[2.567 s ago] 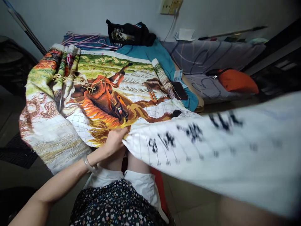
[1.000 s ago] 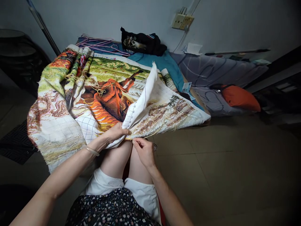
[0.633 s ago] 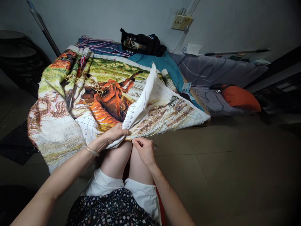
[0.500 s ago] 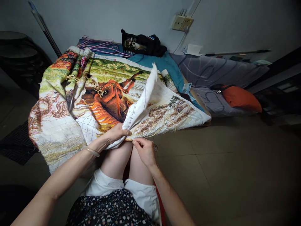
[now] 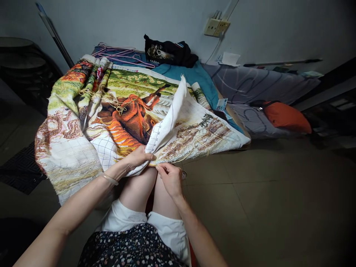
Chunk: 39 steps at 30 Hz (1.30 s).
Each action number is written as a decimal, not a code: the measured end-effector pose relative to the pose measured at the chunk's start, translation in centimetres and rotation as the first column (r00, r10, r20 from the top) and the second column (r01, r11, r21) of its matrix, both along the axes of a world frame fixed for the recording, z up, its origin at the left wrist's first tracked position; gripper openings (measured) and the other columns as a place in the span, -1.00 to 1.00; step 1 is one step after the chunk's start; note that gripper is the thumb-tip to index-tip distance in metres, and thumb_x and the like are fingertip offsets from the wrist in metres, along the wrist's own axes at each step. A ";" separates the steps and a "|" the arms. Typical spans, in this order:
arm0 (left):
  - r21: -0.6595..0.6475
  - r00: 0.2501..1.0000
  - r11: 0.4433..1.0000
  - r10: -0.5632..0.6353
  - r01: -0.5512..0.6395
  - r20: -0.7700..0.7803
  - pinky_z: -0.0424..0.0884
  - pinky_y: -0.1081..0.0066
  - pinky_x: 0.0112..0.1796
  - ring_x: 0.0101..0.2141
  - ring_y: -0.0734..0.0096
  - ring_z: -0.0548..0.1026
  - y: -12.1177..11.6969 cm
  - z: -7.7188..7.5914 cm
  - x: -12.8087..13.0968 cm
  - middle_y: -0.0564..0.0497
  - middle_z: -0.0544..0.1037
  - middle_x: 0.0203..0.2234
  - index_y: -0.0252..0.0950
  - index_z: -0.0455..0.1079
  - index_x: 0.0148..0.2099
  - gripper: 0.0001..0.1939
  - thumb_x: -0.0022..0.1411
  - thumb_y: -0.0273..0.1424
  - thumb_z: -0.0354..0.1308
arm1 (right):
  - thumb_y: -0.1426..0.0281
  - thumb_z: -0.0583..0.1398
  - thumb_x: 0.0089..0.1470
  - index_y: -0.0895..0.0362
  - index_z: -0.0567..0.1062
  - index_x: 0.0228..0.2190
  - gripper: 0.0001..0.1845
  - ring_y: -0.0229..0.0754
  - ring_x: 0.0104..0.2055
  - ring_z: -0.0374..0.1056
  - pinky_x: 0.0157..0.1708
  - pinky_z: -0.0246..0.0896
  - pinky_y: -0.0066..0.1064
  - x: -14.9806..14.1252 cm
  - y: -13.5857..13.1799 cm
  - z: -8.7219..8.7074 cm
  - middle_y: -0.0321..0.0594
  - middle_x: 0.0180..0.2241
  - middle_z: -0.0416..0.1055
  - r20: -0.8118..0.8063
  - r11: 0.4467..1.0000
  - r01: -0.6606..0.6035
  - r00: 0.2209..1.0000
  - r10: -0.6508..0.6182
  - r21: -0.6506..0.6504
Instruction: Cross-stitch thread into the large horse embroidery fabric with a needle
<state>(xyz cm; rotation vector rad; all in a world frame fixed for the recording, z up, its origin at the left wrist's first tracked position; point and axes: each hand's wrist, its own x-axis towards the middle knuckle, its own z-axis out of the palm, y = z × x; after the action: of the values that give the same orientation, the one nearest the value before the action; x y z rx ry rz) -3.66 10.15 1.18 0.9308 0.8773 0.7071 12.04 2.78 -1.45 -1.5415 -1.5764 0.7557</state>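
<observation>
A large cross-stitch canvas (image 5: 133, 122) with a brown-and-orange horse spreads over the table and hangs down toward my knees. Its near edge is folded back, so the brownish stitched underside shows at the right. My left hand (image 5: 139, 157) is closed on this fold, thumb on top and the other fingers hidden beneath the cloth. Just to its right, my right hand (image 5: 171, 178) pinches at the canvas edge with thumb and forefinger. Whatever sits between those fingertips is too small to make out. Loose yellowish threads (image 5: 119, 105) lie across the horse picture.
Pink hangers (image 5: 119, 52) and a black cloth bag (image 5: 169, 52) lie at the table's back. A socket (image 5: 217, 26) with a cord is on the wall. Further right, an orange bag (image 5: 287, 116) rests on a grey covered surface (image 5: 244, 85). Dark stools (image 5: 22, 63) stand at left.
The view has shifted very slightly. Both hands stay at the same fold of the canvas, with the right hand's pinch almost unmoved.
</observation>
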 end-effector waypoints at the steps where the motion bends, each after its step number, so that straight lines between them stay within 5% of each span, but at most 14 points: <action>1: 0.001 1.000 1.000 0.001 -0.001 -0.004 0.38 0.32 -0.23 -0.41 0.30 0.50 0.0 0.0 0.0 0.00 0.56 -0.48 -0.43 0.48 -0.34 -0.71 -0.24 -0.46 0.30 | 0.29 0.17 0.08 0.14 0.55 -0.43 -0.79 -0.20 -0.46 0.42 -0.52 0.21 -0.47 0.0 0.0 -0.1 -0.22 -0.50 0.52 -0.003 1.000 0.001 1.000 -0.001 -0.003; 11: 0.008 1.000 1.000 0.018 -0.018 -0.007 0.37 0.30 -0.18 -0.39 0.31 0.49 0.1 -0.3 -0.1 0.01 0.54 -0.49 -0.42 0.46 -0.37 -0.74 -0.23 -0.47 0.30 | 0.30 0.14 0.09 0.14 0.50 -0.54 -0.74 -0.28 -0.60 0.31 -0.57 0.11 -0.50 -0.6 0.0 0.8 -0.26 -0.59 0.48 0.087 1.000 0.024 0.996 -0.023 -0.010; 21: 0.017 1.000 1.000 -0.014 0.014 0.019 0.39 0.33 -0.24 -0.42 0.32 0.49 0.0 -0.1 -0.2 0.00 0.55 -0.49 -0.42 0.47 -0.35 -0.73 -0.21 -0.45 0.30 | 0.25 0.16 0.12 0.10 0.49 -0.49 -0.76 -0.25 -0.56 0.36 -0.49 0.15 -0.46 -0.5 -0.3 0.2 -0.28 -0.56 0.48 0.152 0.998 0.043 0.987 -0.051 0.051; 30: -0.027 0.999 1.000 0.004 -0.003 0.042 0.39 0.34 -0.28 -0.43 0.33 0.49 0.1 -0.4 -0.2 -0.01 0.55 -0.50 -0.43 0.48 -0.34 -0.71 -0.22 -0.44 0.32 | 0.35 0.09 0.16 0.08 0.50 -0.32 -0.82 -0.19 -0.43 0.41 -0.43 0.22 -0.45 -1.3 -0.7 1.6 -0.21 -0.44 0.52 0.261 0.997 0.000 0.965 -0.021 0.082; 34: -0.016 0.999 1.000 0.013 -0.012 0.051 0.38 0.36 -0.25 -0.42 0.35 0.48 0.0 -0.3 -0.3 0.00 0.55 -0.50 -0.43 0.48 -0.35 -0.74 -0.19 -0.44 0.31 | 0.47 0.03 0.19 0.11 0.41 -0.11 -0.75 -0.16 -0.36 0.44 -0.38 0.20 -0.43 -2.2 -0.6 3.1 -0.12 -0.29 0.53 0.503 0.998 -0.025 0.864 -0.010 0.062; 39: -0.027 0.999 1.000 0.010 -0.008 0.053 0.36 0.41 -0.37 -0.51 0.42 0.42 0.0 0.1 -0.4 0.05 0.51 -0.58 -0.39 0.46 -0.45 -0.81 -0.21 -0.43 0.29 | 0.54 0.01 0.21 0.17 0.44 -0.24 -0.78 -0.16 -0.46 0.43 -0.42 0.16 -0.43 -3.4 0.4 5.0 -0.04 -0.44 0.51 0.816 0.984 -0.159 0.556 0.157 -0.081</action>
<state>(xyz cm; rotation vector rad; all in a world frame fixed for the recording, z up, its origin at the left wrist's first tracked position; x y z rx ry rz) -4.09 10.14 1.26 0.8806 0.8423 0.7234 8.67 3.18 3.54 -1.8992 -2.4153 0.0494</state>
